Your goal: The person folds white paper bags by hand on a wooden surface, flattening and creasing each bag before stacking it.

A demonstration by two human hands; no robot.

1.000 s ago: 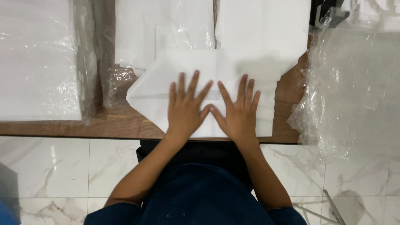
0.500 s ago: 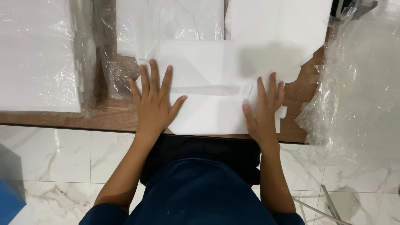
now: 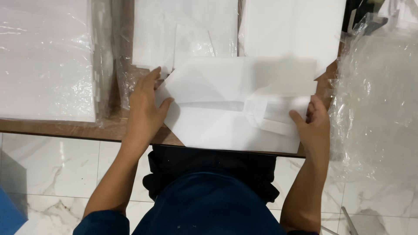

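The folded white sheet (image 3: 226, 109) lies flat at the near edge of the wooden tabletop (image 3: 65, 128), directly in front of the person. Its left corner is turned in to a diagonal edge; a narrow folded flap crosses its right half. The upper right part of the sheet is blurred, so its exact outline there cannot be made out.

The left hand (image 3: 146, 106) rests at the left edge of the sheet. Thumb and fingers are spread narrowly: the thumb lies on the sheet, the fingers point away along the diagonal edge. Whether the fingertips go under the paper cannot be told.

The right hand (image 3: 315, 126) is at the right edge of the sheet, beside the flap. The thumb presses on top of the paper; the other fingers are curled at the edge and mostly hidden, so a pinch on the sheet is likely but not fully visible.

Behind the sheet, two white stacks (image 3: 187, 30) sit side by side, both cut off at the top of the view. A larger wrapped white stack (image 3: 43, 61) lies to the left under clear film. Crumpled clear plastic wrap (image 3: 379, 95) fills the right side. The marble floor (image 3: 52, 169) shows below the tabletop edge.
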